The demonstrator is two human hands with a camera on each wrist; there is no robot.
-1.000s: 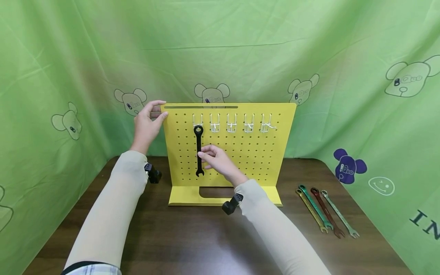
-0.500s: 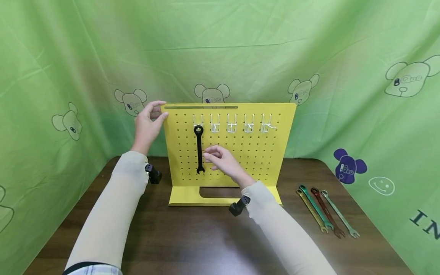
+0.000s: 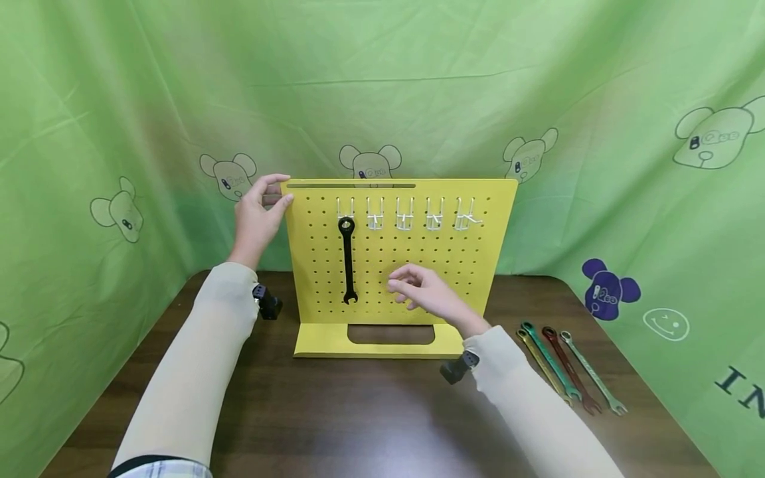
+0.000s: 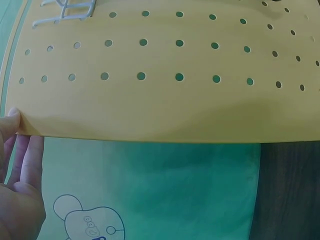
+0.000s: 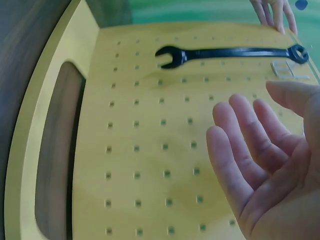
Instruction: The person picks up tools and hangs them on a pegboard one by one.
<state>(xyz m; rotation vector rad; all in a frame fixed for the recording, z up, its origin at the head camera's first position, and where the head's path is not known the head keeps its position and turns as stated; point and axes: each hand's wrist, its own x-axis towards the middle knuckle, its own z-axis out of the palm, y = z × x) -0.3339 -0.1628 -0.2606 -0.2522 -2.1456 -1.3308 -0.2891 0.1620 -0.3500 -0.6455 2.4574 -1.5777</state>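
Note:
My left hand (image 3: 258,216) pinches the upper left corner of a yellow pegboard (image 3: 323,265), thumb in front and fingers behind its edge. A black combination wrench (image 3: 349,262) hangs by its ring end from the leftmost white hook (image 3: 344,207), open end down. To the right of it, in front of the board, is my right hand (image 3: 427,292), its fingers relaxed and holding nothing. In the right wrist view, the palm (image 5: 280,195) faces the camera with loosely bent fingers, apart from the wrench.
Several more white wire hooks (image 3: 404,216) line the board's top row; the rightmost has a prong slanting sideways. On the brown table (image 3: 335,411) at the right lie gold, green (image 3: 551,362), red (image 3: 570,368) and silver (image 3: 592,372) wrenches. Green curtains (image 3: 382,79) enclose the table.
My right hand has let go of the black wrench and moved away to the right and slightly down. The wrench hangs from its hook. My left hand stays at the board's corner.

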